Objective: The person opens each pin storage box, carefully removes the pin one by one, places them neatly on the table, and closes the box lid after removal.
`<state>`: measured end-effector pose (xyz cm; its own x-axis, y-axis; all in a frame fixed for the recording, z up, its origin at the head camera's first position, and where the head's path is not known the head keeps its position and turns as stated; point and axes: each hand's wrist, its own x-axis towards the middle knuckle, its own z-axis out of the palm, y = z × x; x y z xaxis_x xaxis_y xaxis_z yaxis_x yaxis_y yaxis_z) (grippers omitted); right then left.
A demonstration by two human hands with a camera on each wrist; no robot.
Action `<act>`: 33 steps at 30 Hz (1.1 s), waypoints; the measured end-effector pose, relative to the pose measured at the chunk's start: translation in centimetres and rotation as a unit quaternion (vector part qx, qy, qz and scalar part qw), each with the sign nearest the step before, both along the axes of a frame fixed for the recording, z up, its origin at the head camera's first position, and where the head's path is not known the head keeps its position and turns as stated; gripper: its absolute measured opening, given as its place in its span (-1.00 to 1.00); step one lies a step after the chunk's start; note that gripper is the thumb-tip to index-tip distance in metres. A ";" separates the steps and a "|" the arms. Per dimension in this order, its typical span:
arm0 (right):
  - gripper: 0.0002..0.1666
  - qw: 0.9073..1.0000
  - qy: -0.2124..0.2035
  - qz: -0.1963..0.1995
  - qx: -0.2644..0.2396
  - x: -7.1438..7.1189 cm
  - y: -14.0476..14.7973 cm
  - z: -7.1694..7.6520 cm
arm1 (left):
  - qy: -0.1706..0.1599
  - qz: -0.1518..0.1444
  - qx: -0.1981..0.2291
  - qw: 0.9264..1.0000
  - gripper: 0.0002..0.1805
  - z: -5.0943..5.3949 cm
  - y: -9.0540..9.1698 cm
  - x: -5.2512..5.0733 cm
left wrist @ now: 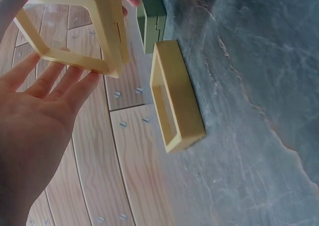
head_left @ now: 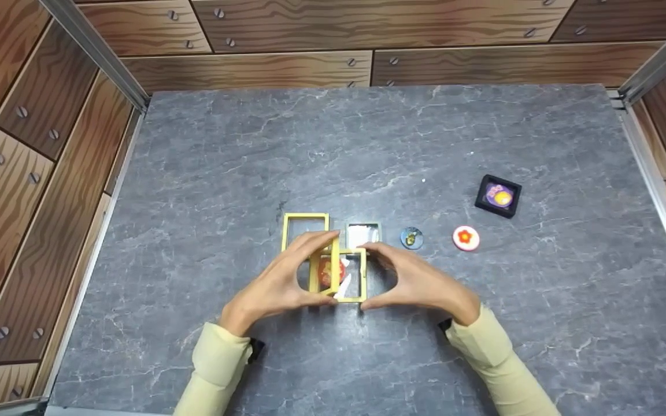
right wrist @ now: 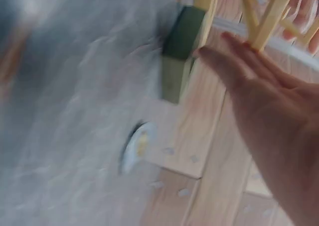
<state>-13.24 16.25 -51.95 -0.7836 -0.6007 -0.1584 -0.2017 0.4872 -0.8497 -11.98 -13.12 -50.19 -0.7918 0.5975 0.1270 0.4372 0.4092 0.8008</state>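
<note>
My two hands hold a yellow hinged display frame (head_left: 363,274) with its two halves spread apart, raised off the table. My left hand (head_left: 281,283) grips the left half between fingers at the far edge and thumb at the near edge. On the right half, my right hand (head_left: 422,283) spans the edges the same way. A red patterned disc (head_left: 328,273) shows through the left half. Clear film glints in the opening. In the left wrist view, the held frame tilts above my fingers (left wrist: 47,81).
A second yellow frame (head_left: 284,231) stands behind my left hand, with a green frame (head_left: 363,224) to its right. Farther right lie a blue disc (head_left: 411,237), a white disc with a red flower (head_left: 466,238) and a black frame (head_left: 479,199) around a purple disc. Wood-patterned walls (head_left: 287,26) border the table.
</note>
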 end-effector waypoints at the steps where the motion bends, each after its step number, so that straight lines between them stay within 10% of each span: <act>1: 0.32 1.000 0.018 0.002 0.022 0.3 -0.2 0.1 | -0.002 0.002 0.000 1.000 0.20 -0.1 -0.1 0.1; 33: 0.27 0.979 0.163 0.003 0.122 3.2 -4.0 -0.8 | -0.027 0.052 -0.008 0.998 0.19 -0.7 -2.8 3.0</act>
<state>-10.08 12.23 -52.72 -0.8135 -0.5803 -0.0397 -0.4460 0.6662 -0.5977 -8.93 -15.97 -50.85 -0.8554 0.5126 0.0735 0.3478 0.4636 0.8149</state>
